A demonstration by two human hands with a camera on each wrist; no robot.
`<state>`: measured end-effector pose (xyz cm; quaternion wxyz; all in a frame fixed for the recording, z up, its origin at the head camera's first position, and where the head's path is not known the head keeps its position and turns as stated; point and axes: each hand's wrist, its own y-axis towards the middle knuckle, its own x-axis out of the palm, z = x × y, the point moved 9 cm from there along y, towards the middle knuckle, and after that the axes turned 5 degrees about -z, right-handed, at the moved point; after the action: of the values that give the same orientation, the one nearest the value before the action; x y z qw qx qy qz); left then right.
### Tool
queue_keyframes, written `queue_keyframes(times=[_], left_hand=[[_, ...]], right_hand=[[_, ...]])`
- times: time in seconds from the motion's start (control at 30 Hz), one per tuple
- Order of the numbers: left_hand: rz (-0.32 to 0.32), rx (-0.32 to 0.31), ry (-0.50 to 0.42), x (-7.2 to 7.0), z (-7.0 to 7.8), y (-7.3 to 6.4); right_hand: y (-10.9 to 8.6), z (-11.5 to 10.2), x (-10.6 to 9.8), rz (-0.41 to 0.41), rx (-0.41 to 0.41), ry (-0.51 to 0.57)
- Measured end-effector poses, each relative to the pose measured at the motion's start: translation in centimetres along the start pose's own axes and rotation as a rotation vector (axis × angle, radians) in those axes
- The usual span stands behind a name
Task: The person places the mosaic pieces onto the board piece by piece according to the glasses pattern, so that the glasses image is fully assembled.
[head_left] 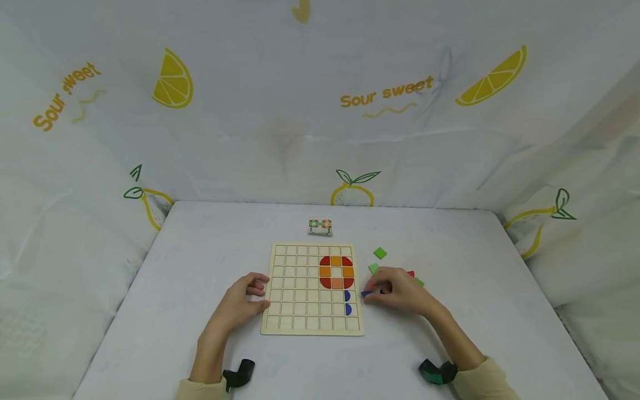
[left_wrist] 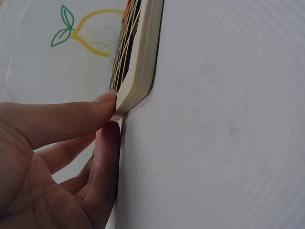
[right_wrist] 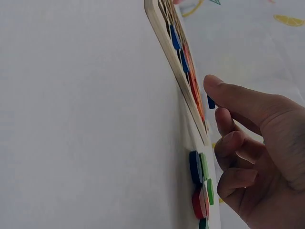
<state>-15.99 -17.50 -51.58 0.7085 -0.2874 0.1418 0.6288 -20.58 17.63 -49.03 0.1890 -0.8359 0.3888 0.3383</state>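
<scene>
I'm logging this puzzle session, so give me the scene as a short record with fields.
Board: wooden grid board flat on the white table
Placed pieces: red and orange ring, two blue pieces below it
Left hand: fingertips on the board's left edge
Right hand: pinches a blue piece just right of the board
Loose pieces: green tiles beside the right hand
Card: pattern card behind the board

The right hand [head_left: 400, 291] hides some loose pieces [head_left: 411, 276]; the little card [head_left: 320, 225] is too small to read
</scene>
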Motion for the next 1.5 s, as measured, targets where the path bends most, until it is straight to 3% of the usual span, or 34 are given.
queue_keyframes(times=[0.23, 0.83, 1.13, 1.5], left_hand=[[0.002, -0.005, 0.007, 0.0, -0.2, 0.0], [-0.016, 0.008, -0.012, -0.1, 0.0, 0.1], [-0.020, 0.008, -0.012, 0.0, 0.0, 0.1], [-0.012, 0.006, -0.012, 0.0, -0.2, 0.1]], right_hand=[[0.8, -3.0, 1.9, -0.061, -0.103, 0.051], [1.3, -5.1, 6.0, -0.225, -0.090, -0.015], [1.1, -5.1, 6.4, -0.218, -0.073, -0.061], [1.0, -5.5, 5.8, -0.209, -0.068, -0.022]])
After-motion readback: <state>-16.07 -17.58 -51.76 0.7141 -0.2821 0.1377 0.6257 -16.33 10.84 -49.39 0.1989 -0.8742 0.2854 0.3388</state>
